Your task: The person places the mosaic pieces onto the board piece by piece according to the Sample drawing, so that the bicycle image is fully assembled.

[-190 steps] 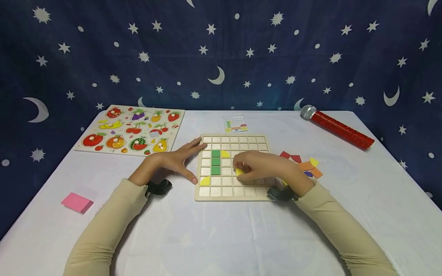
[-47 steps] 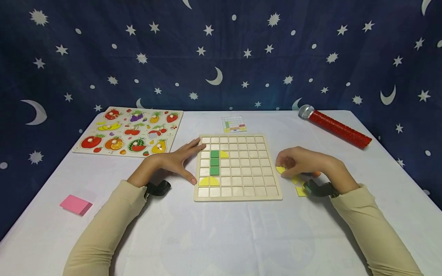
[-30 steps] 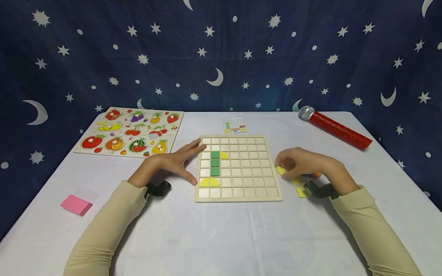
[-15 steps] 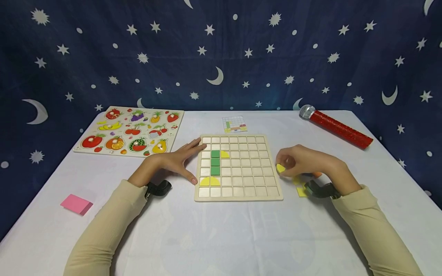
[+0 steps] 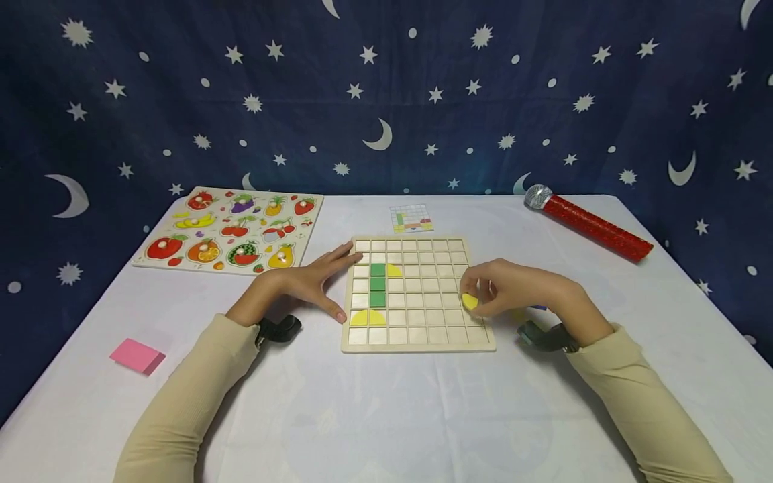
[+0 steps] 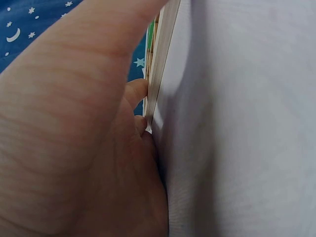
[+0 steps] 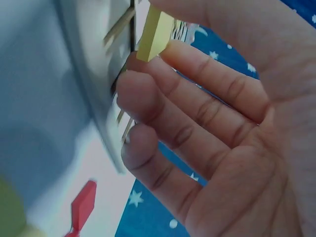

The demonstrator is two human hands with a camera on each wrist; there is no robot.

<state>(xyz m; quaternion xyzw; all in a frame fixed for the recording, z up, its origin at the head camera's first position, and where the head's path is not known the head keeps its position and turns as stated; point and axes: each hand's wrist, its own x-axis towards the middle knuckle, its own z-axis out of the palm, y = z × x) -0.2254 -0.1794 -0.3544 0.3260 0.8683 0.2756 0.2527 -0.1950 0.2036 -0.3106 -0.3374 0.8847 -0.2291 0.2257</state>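
Observation:
A wooden grid board lies mid-table, bearing green square tiles in a column and yellow quarter-round tiles. My left hand rests spread along its left edge, fingertips on the frame; the left wrist view shows the palm side low beside the board's edge. Over the board's right side, my right hand pinches a yellow tile between thumb and fingers. In the right wrist view that yellow piece appears thick-edged, the other fingers curved below it.
A small pattern card lies behind the board. The fruit peg puzzle is back left, a red glittery microphone back right, a folded pink paper at left. Loose tiles, one blue and one red, lie partly hidden by my right hand.
A second yellow quarter-round has joined the first in the lower left row. My right hand has picked up another yellow tile from the right and carried it left over the board. Left hand stays put.

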